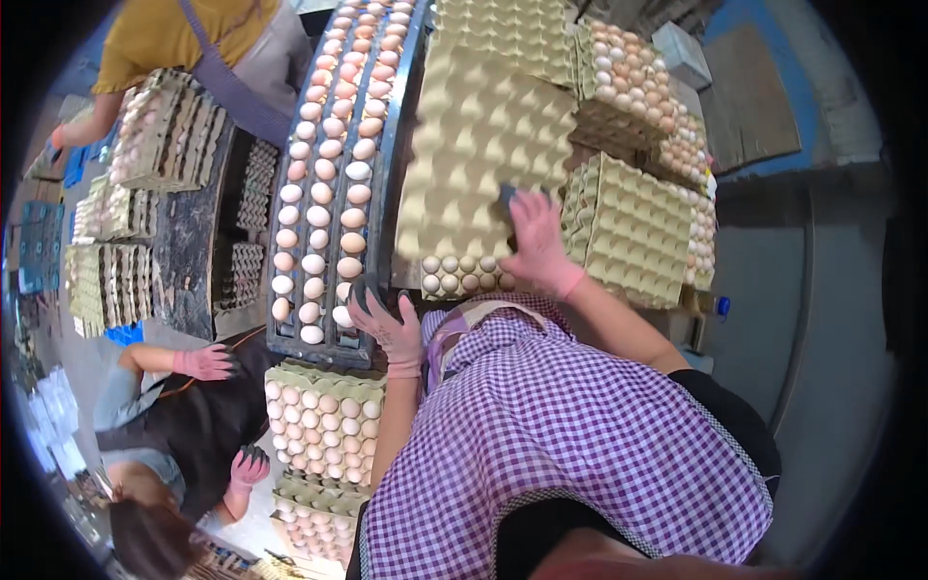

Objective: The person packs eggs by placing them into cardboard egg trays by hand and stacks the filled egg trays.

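My right hand [538, 243], in a pink glove with dark fingertips, grips the near right edge of a pulp egg tray [486, 156]. The tray lies slanted over a tray of eggs [464, 279], whose near rows show in front of my apron. My left hand [388, 326], gloved alike, has its fingers spread at the near right corner of the roller conveyor [319, 351]. Its fingertips are beside a white egg [343, 317] in the right lane; no egg is seen held in it. Brown and white eggs lie in three lanes on the conveyor.
Egg-filled trays [326, 420] are stacked below the conveyor's near end. More stacks [631, 72] and a stack topped by a pulp tray [641, 225] stand at right. A co-worker in a dark apron [210, 428] is at lower left, another in a yellow top [167, 43] at upper left.
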{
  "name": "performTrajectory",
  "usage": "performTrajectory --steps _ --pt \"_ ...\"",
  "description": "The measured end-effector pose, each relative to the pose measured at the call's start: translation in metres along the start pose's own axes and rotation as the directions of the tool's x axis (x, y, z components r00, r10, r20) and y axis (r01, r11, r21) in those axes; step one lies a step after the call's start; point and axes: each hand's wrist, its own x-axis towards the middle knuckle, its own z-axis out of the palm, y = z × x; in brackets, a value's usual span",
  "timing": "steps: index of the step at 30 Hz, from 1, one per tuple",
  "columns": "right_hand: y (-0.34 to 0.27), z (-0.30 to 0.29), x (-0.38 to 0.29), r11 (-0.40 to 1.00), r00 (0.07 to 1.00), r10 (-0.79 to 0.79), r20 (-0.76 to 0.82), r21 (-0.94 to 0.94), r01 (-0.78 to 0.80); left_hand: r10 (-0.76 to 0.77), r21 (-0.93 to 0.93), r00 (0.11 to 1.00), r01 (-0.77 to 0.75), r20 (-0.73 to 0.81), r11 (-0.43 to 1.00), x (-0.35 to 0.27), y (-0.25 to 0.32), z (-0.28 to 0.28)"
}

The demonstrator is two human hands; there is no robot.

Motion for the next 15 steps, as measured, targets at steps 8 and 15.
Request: performTrajectory --steps 8,15 --pt "0.124 -0.084 0.231 0.931 1.000 0.016 -0.011 -0.363 -0.019 -0.030 0.058 0.998 0.034 -0.064 0.998 -0.020 0.016 -0.025" --pt "0.168 -0.043 0.271 0.924 0.952 -0.052 0.301 -0.348 0.160 -0.311 0.147 0.942 0.328 -0.127 0.933 -0.088 0.026 -0.039"
